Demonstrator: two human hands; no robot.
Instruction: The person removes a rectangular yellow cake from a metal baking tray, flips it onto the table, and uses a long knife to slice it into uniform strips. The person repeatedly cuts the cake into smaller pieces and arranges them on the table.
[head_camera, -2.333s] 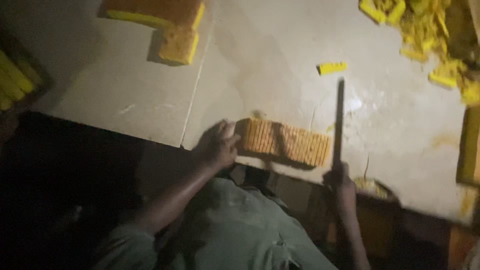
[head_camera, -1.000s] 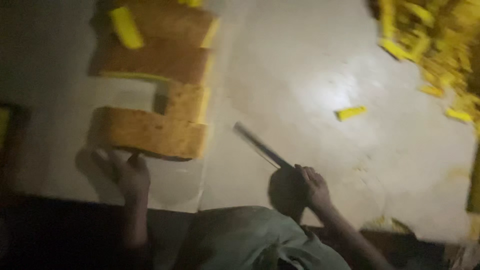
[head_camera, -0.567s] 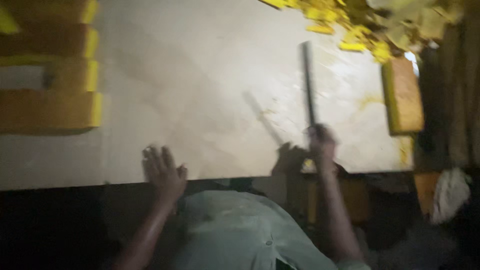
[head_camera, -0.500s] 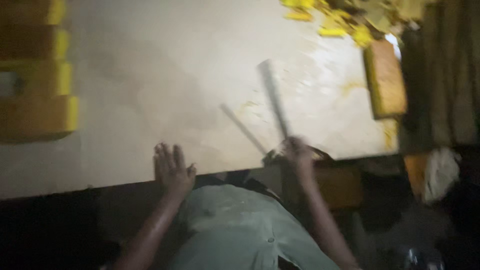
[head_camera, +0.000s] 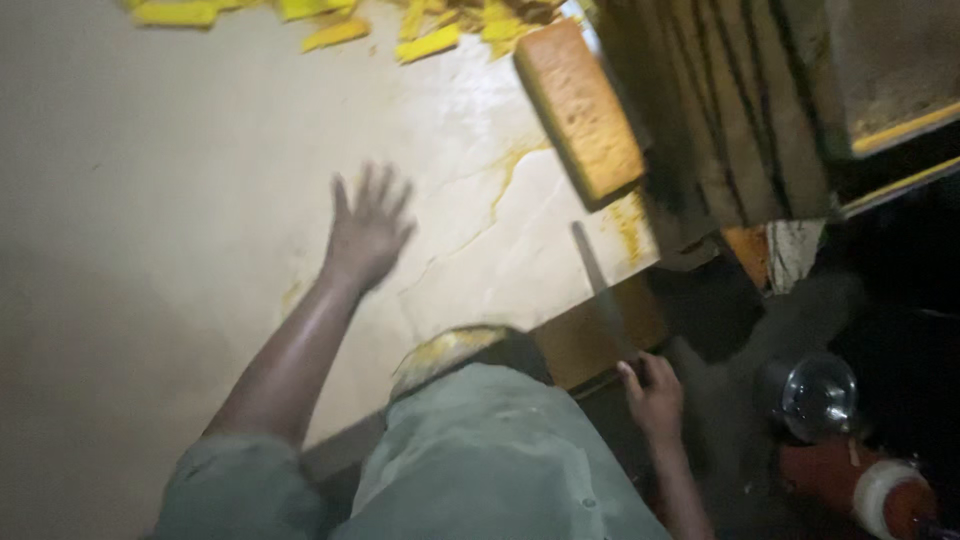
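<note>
My left hand (head_camera: 368, 225) is stretched out over the pale table top (head_camera: 180, 200), fingers spread and holding nothing. My right hand (head_camera: 652, 392) is low at the table's right corner, closed around the handle of a long knife (head_camera: 600, 290) whose blade points up toward the table. A brown-crusted slab of sponge cake (head_camera: 580, 108) lies at the table's far right edge, apart from both hands. Yellow cake trimmings (head_camera: 400, 30) are scattered along the top of the view.
Wooden slats (head_camera: 720, 110) stand to the right of the table. A shiny metal pot (head_camera: 818, 396) and a red-and-white container (head_camera: 860, 490) sit on the dark floor at the lower right. My greenish garment (head_camera: 480, 460) fills the bottom centre.
The view has swung right. My left hand has moved from the table's near edge out over its top. My right hand has dropped below the table's corner with the knife.
</note>
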